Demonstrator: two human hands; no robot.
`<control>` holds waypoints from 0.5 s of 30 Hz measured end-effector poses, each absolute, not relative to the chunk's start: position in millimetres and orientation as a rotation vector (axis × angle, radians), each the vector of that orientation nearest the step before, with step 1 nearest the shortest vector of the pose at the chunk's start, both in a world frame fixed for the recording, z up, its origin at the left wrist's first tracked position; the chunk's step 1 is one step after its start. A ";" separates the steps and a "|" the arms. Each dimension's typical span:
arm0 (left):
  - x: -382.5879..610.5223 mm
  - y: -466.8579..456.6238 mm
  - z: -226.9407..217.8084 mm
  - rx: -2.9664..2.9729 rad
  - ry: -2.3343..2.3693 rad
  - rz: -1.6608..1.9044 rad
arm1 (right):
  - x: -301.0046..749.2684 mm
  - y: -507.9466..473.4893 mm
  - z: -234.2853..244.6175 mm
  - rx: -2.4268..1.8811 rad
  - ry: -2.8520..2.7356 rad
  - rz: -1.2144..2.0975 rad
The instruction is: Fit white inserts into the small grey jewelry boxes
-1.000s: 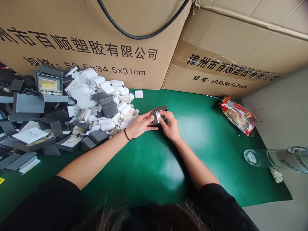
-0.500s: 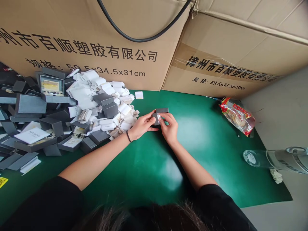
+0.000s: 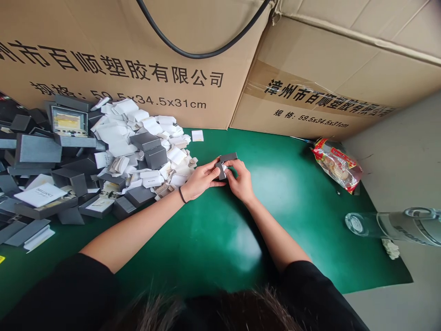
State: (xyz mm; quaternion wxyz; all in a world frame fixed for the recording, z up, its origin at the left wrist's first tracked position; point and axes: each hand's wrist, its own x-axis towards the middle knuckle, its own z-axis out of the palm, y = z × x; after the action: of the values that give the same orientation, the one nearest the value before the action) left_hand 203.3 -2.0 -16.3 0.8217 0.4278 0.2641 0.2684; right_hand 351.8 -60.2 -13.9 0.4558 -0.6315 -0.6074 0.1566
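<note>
Two hands are being kept together on one small grey box (image 3: 224, 164), which is being held just above the green mat (image 3: 213, 230), near the mat's middle and close to the far cartons. The box is standing open — its lid (image 3: 228, 157) is being kept tilted up at the far side, and a bit of white insert is showing inside. The left hand (image 3: 201, 179) is gripping the box from the left, thumb and fingers closed narrowly around its side; a dark band (image 3: 181, 195) is being worn on that wrist. The right hand (image 3: 241, 179) is being held against the box from the right, fingers curled over the white insert; whether the insert is pinched or only pressed cannot be told.

Just left of the hands, a heap of white inserts (image 3: 138, 133) is lying on the mat, with more grey boxes (image 3: 153, 151) mixed in and a larger pile of them (image 3: 37, 156) spreading to the left edge. One white card (image 3: 197, 135) is lying apart, near the foot of the cartons. Two brown cartons are standing along the far edge — the left carton (image 3: 113, 50) with a black cable (image 3: 200, 50) hanging across it, the right carton (image 3: 327, 78) taped. Well to the right, a red snack bag (image 3: 336, 163) is lying on the mat, and a clear bottle (image 3: 389, 225) is lying on its side at the mat's right edge.
</note>
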 end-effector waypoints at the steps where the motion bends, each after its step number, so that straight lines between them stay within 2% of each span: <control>1: 203.5 -2.2 -16.9 0.920 0.567 0.574 | 351.8 -60.2 -14.0 -1.554 -1.503 0.392; 9: 206.5 -5.6 -18.5 0.993 0.621 0.611 | 337.3 -63.4 -20.3 -1.511 -1.150 0.311; 15: 207.5 -8.1 -17.7 0.993 0.637 0.666 | 335.6 -64.1 -18.9 -1.551 -1.209 0.265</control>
State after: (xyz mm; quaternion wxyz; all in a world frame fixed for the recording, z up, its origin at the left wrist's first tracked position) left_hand 207.5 -8.1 -17.7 0.7792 0.4595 0.2947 0.3081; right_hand 335.6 -64.1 -18.9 0.5471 -0.6542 -0.5100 0.1119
